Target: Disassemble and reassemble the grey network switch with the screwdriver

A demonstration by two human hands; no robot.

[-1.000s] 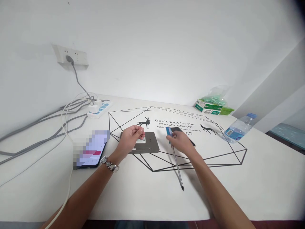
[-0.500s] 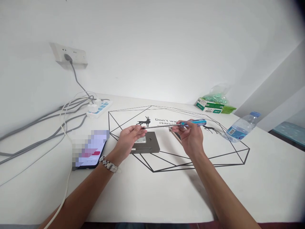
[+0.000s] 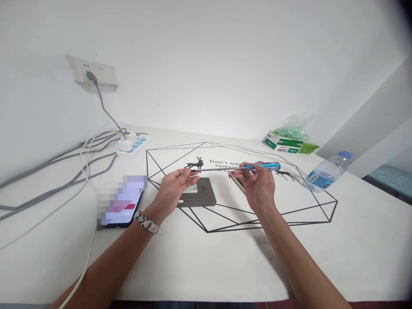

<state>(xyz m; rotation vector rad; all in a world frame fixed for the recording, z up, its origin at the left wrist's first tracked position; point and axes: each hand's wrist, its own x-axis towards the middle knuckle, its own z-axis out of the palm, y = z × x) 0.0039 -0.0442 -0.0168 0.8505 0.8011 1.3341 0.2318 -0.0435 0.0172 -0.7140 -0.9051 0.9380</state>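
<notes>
- Right hand (image 3: 259, 186) closed around a blue-handled screwdriver (image 3: 262, 167), centre right of frame, its steel shaft (image 3: 219, 170) level in the air
- Left hand (image 3: 174, 189) raised at the shaft's tip, fingers (image 3: 188, 171) curled; whether they grip anything cannot be told
- Dark grey flat case (image 3: 196, 194) with white label lies on white printed table (image 3: 354, 240), just beyond the left hand
- Pixelated phone (image 3: 120, 204) at left; power strip (image 3: 132, 146) upper left; water bottle (image 3: 325, 177) at right

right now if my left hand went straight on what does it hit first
Likely the steel shaft of the screwdriver in your right hand; its tip sits at the left hand's fingertips, though depth is unclear.
</notes>
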